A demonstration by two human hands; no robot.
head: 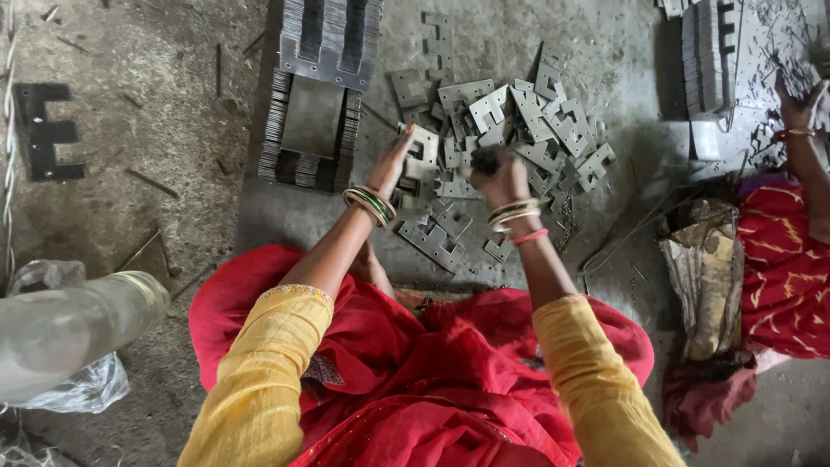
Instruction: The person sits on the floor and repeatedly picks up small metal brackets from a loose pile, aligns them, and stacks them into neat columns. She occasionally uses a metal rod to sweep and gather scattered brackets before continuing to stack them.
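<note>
Grey stamped metal plates (510, 130), notched like the letter E, lie in a loose heap on the concrete floor (156, 156) straight ahead of the person. The left hand (393, 164) is closed on a few flat plates (421, 160), held upright by their edges just above the near side of the heap. The right hand (500, 177) is curled shut around something dark; what it is cannot be told. The two hands are near each other, the held plates between them.

Beyond the left hand, a neat stack of plates (313, 130) stands just beside the heap, its layered edges showing along both sides. A single dark E-shaped plate (47, 130) lies well apart at the left, with bare floor between it and the stack. A few loose plates (432, 242) lie between the heap and the red cloth over the knees.

At the right, another person's hand (795, 108) rests on a second stack (713, 60), near a crumpled sack (705, 277). A clear plastic bottle (73, 324) lies at the lower left.
</note>
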